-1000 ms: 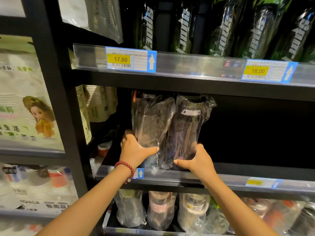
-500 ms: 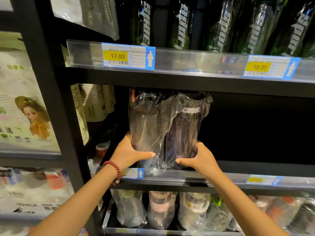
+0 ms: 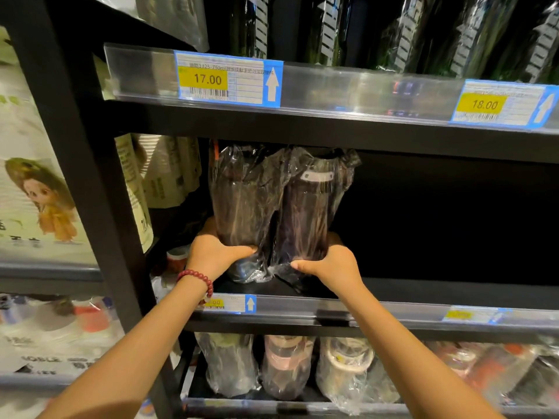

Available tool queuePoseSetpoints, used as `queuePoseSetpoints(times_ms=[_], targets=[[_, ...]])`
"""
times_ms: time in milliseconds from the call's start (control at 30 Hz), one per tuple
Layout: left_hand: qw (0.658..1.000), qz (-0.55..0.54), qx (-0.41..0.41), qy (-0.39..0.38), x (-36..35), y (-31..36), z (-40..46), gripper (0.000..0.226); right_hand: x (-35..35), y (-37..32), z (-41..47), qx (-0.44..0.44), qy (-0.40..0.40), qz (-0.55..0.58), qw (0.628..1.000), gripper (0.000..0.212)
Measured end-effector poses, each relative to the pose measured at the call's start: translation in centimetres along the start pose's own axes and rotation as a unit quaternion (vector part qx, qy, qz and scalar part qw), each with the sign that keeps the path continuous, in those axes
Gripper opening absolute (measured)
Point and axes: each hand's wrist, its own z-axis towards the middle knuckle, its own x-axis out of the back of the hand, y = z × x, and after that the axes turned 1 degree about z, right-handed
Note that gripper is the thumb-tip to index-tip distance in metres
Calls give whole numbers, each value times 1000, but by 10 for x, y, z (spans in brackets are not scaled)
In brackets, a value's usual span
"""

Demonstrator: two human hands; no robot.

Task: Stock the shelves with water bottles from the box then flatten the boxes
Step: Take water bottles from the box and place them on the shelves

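On the middle shelf (image 3: 423,290), at its left end, two dark water bottles are stood side by side, each wrapped in a loose clear plastic bag that bunches at the top. The left bottle (image 3: 242,204) and the right bottle (image 3: 308,213) are pressed against each other, upright or very nearly so, with their bases on or just above the black shelf board; which of the two cannot be told, as crumpled plastic hides the bottoms. The left hand (image 3: 216,255) is curled round the lower part of the left bottle, thumb across the front and fingers hidden behind it. The right hand (image 3: 329,263) is wrapped the same way round the lower part of the right bottle. Both are gripped low, probably so that the pair can be steered as one block under the shelf above, which leaves little headroom, and slid back without toppling.

A red bead bracelet (image 3: 196,278) is worn on the left wrist. To the right of the bottles the shelf is dark, and what lies there cannot be made out, so the pair is probably being set at the left end so that a row can be built rightward. Along the shelf edge a clear strip is fitted, with a blue-and-yellow price label (image 3: 233,303) just below the left wrist. On the shelf above, a label marked 17.00 (image 3: 228,78) and one marked 18.00 (image 3: 499,104) are shown beneath tall dark bottles. Below, more bagged bottles (image 3: 284,367) are lined up. No box is in view.
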Motion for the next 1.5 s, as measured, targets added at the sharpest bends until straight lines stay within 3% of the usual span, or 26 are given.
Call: queuePoseSetpoints(times_ms=[100,233,467,800,1033,1100,1167,1300,1400,1500], targets=[[999,-29,-8,42,-2,-4,3,72,-11,-12,9,-14,-22,-1,1000,46],[993,-109,8,33,-7,-12,14,84,-21,-22,22,37,-6,55,998,83],[997,-78,-25,6,-13,-4,43,96,-28,-27,41,38,-3,47,998,83],[996,-81,-34,-3,-17,-10,55,93,-30,-25,41,32,-4,94,995,84],[1000,8,-25,15,-9,-4,33,84,-2,-24,23,36,-16,113,993,87],[999,17,-29,25,-2,1,9,78,9,-20,3,69,1,73,995,78],[995,72,-58,28,3,8,-21,71,18,-13,-20,128,31,-39,990,73],[957,230,-171,43,8,11,-98,70,22,7,-71,297,40,-178,937,60],[925,326,-185,55,3,-11,-155,68,19,28,-106,414,52,-188,889,55],[913,373,-143,86,-8,-40,-211,63,7,54,-141,464,23,-162,871,53]])
